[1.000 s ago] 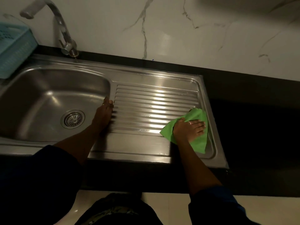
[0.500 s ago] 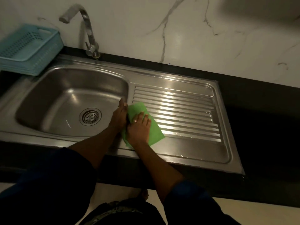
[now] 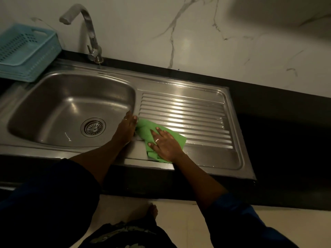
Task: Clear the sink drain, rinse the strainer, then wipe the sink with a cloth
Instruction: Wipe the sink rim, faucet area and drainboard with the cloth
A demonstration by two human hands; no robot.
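Note:
A stainless steel sink (image 3: 53, 104) with a ribbed drainboard (image 3: 193, 113) fills the counter. The round strainer (image 3: 93, 127) sits in the drain at the basin's bottom. A green cloth (image 3: 145, 129) lies on the left end of the drainboard. My right hand (image 3: 165, 143) presses flat on the cloth with fingers spread. My left hand (image 3: 126, 127) rests on the ridge between basin and drainboard, fingers straight, touching the cloth's left edge.
A chrome tap (image 3: 89, 33) stands behind the basin. A light blue plastic basket (image 3: 25, 51) sits at the far left beside the sink. Black countertop (image 3: 286, 131) stretches to the right. A white marble wall (image 3: 197, 33) rises behind. My bare foot (image 3: 152, 211) shows on the floor.
My right hand slid the green cloth from the drainboard's right end to its left end, next to my left hand. The left hand stayed on the ridge.

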